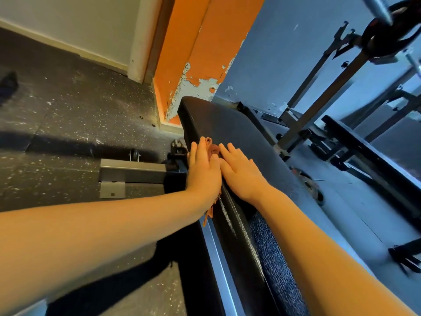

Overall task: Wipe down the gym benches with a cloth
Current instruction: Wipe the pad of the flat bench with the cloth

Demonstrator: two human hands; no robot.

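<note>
A long black padded gym bench (227, 128) runs from the bottom of the view up toward an orange pillar. A brownish-orange cloth (213, 148) lies on the bench's left edge, mostly hidden under my hands, with a strip hanging down below my left wrist. My left hand (204, 172) lies flat on the cloth with straight fingers, over the bench's side edge. My right hand (241, 172) presses flat on the pad right beside it, its fingertips touching the cloth.
An orange pillar (193, 53) with peeling paint stands just beyond the bench's far end. The bench's steel base and wheel (134, 172) sit on the dark speckled floor at left. A second bench (369, 153) and a rack with a barbell (341, 71) stand at right.
</note>
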